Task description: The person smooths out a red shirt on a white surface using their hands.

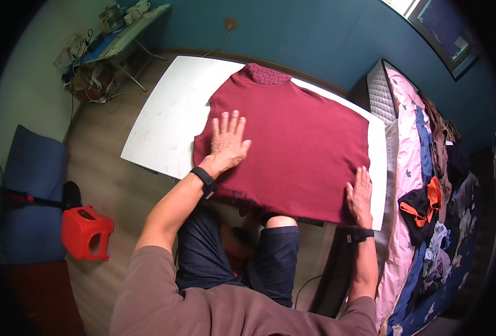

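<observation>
A dark red knit garment (298, 138) lies spread over a white tabletop (159, 122). Its patterned collar (271, 75) points to the far edge, and its near side hangs over the table's front edge by my knees. My left hand (230, 143) rests flat on the garment's left part, palm down, fingers spread slightly and pointing away from me. At the lower right edge of the garment, my right hand (360, 195) lies palm down with the thumb apart from the fingers. Both wrists wear black bands. Neither hand has cloth gripped between its fingers.
Right of the table stands a bed with a pink sheet (407, 155) and heaped clothes (437, 235). A red plastic stool (87, 233) is on the floor at left, beside a blue seat or mat (33, 168). A side table (122, 42) holds a glass pot (111, 20); cables (101, 92) trail below.
</observation>
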